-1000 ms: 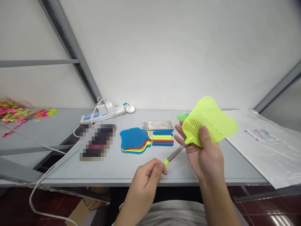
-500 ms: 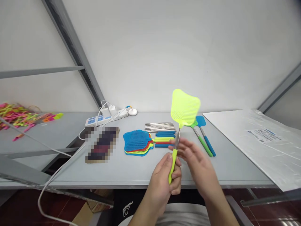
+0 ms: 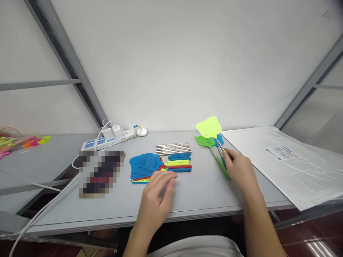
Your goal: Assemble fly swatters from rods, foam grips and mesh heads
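Notably, yellow swatter (image 3: 209, 127) is held up R. of the rods (image 3: 173, 148), its mesh on their far-R. side. R. hand (image 3: 238, 166) is closed round the lower part; grip mostly hidden by the fingers, so exact hold can't be told. Long axis: from R. hand, near-R. of the rods, away & leftward to the mesh, i.e. roughly parallel to green swatter (image 3: 205, 141), which lies on the table (image 3: 107, 210) R. of the rods, grip end nearest the viewer. Blue swatter (image 3: 221, 139) lies just beside green, farther R. of the rods, partly covered by yellow's shaft & R. hand. Yellow overlaps both in view; contact or gap can't be told.

R. hand is clearly the nearer to this group; L. hand (image 3: 158, 194) is well apart, on the near side of the rods. L. hand: palm down, fingers loosely bent & side by side, thumb apart, nothing seen in its grasp; contact w/ table can't be told. Closest to it: heads (image 3: 146, 166), stacked near-L. of the rods, blue on top; & grips (image 3: 179, 166), in a row just nearside of the rods, axes parallel to them. Power strip (image 3: 99, 142): far L. of rods. White pack (image 3: 300, 171): R. of rods, past the swatters.
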